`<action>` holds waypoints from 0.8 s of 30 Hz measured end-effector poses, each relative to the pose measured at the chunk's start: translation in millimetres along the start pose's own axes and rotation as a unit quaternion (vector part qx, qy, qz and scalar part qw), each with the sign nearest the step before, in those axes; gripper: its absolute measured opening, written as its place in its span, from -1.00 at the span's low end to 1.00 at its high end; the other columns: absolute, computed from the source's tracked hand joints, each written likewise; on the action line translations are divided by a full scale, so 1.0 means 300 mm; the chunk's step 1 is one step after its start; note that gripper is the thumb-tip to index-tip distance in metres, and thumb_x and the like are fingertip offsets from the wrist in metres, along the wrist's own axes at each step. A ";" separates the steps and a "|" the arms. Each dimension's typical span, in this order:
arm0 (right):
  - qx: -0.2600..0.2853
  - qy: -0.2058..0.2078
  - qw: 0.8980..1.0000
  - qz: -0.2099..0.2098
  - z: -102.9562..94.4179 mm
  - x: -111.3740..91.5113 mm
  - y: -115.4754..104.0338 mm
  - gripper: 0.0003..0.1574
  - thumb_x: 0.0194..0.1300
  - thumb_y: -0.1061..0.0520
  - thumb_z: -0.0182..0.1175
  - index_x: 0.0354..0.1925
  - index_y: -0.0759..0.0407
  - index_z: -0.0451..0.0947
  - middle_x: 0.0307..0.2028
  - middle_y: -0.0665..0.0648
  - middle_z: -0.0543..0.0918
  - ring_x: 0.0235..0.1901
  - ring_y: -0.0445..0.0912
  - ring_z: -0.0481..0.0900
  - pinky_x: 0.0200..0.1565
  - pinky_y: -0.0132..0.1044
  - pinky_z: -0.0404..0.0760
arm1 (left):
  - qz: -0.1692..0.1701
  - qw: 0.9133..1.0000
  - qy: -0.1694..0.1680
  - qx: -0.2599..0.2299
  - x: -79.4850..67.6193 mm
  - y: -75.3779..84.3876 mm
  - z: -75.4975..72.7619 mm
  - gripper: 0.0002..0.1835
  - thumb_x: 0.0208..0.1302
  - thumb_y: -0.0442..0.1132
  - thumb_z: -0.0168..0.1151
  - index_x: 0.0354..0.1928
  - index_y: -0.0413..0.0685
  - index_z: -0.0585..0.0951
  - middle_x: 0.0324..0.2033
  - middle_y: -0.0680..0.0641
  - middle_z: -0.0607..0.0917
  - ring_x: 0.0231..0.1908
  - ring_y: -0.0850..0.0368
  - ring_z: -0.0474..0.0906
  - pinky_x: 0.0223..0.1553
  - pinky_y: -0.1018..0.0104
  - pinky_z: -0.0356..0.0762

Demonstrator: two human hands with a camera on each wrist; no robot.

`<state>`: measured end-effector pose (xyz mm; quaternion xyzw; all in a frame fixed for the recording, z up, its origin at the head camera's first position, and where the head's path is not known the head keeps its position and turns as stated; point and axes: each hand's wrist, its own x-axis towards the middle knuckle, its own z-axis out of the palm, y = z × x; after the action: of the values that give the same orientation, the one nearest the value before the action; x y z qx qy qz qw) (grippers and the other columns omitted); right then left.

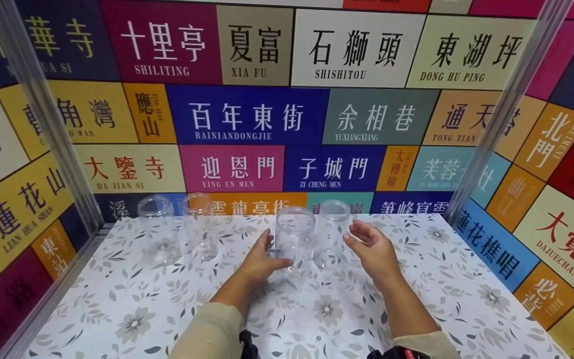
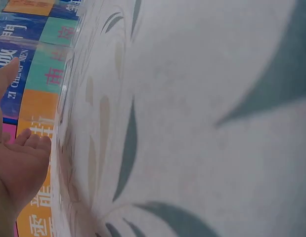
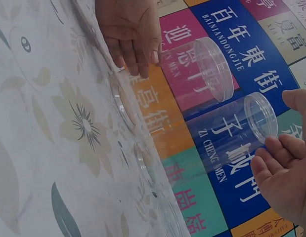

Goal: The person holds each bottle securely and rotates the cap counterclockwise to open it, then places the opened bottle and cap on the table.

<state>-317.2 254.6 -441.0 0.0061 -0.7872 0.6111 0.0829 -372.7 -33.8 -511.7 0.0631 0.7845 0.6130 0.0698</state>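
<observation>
Two clear plastic jars stand upright side by side between my hands. The wider jar point(image 1: 295, 232) is on the left and the slimmer jar point(image 1: 334, 234) on the right, close to it. My left hand point(image 1: 262, 260) is beside the wider jar, thumb pointing across its front and fingers along its left side. In the right wrist view the left hand's fingers hang loose by that jar. My right hand point(image 1: 374, 249) is held just right of the slimmer jar, palm toward it, with a gap showing between. Its fingers are slightly bent in the right wrist view point(image 3: 286, 170).
Two more clear jars stand at the back left: a wider jar point(image 1: 157, 239) and a slimmer jar point(image 1: 201, 234). A floral cloth point(image 1: 327, 309) covers the table. Colourful sign panels point(image 1: 247, 114) rise behind, and transparent posts point(image 1: 496, 114) stand at the back corners.
</observation>
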 end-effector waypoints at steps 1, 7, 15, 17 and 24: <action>0.001 -0.001 1.000 0.000 0.002 -0.003 -0.001 -0.18 0.49 -0.10 0.38 0.55 0.10 0.38 0.48 0.18 0.54 0.51 0.06 0.49 0.52 -0.06 0.48 | 0.001 1.000 0.000 0.003 0.004 -0.001 0.004 0.23 0.18 -0.14 0.62 0.73 -0.04 0.01 0.68 -0.21 0.22 0.68 -0.22 0.11 0.71 -0.17 0.03; 0.005 -0.011 1.000 -0.005 0.013 -0.015 -0.004 -0.19 0.48 -0.12 0.39 0.54 0.06 0.40 0.47 0.16 0.55 0.49 0.04 0.51 0.49 -0.12 0.52 | -0.005 1.000 0.005 0.022 0.022 -0.010 0.021 0.23 0.17 -0.15 0.63 0.73 -0.05 0.01 0.67 -0.23 0.24 0.67 -0.22 0.14 0.71 -0.13 0.07; 0.020 -0.019 0.999 -0.021 0.022 -0.014 -0.010 -0.17 0.48 -0.05 0.39 0.55 0.15 0.37 0.46 0.19 0.56 0.48 0.10 0.52 0.39 -0.31 0.61 | 0.001 1.000 0.009 0.017 0.031 -0.016 0.040 0.25 0.13 -0.16 0.66 0.73 -0.05 0.02 0.66 -0.25 0.25 0.66 -0.24 0.17 0.70 -0.12 0.11; 0.022 -0.018 0.999 -0.021 0.022 -0.017 -0.012 -0.19 0.48 -0.03 0.39 0.55 0.14 0.39 0.46 0.19 0.56 0.47 0.11 0.53 0.40 -0.29 0.61 | -0.009 1.000 0.006 0.018 0.033 -0.013 0.049 0.25 0.14 -0.12 0.66 0.73 0.01 0.03 0.67 -0.22 0.25 0.66 -0.22 0.18 0.70 -0.13 0.12; 0.026 -0.014 0.999 -0.020 0.025 -0.025 -0.015 -0.24 0.48 -0.01 0.39 0.52 0.10 0.43 0.44 0.18 0.58 0.46 0.12 0.54 0.43 -0.23 0.60 | -0.041 0.999 0.003 0.028 0.036 -0.003 0.073 0.14 0.19 -0.08 0.64 0.70 0.08 0.12 0.67 -0.15 0.27 0.65 -0.16 0.22 0.69 -0.16 0.14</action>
<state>-310.2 245.5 -439.4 0.0326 -0.7719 0.6293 0.0840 -379.3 -11.2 -518.0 0.0316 0.8035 0.5875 0.0907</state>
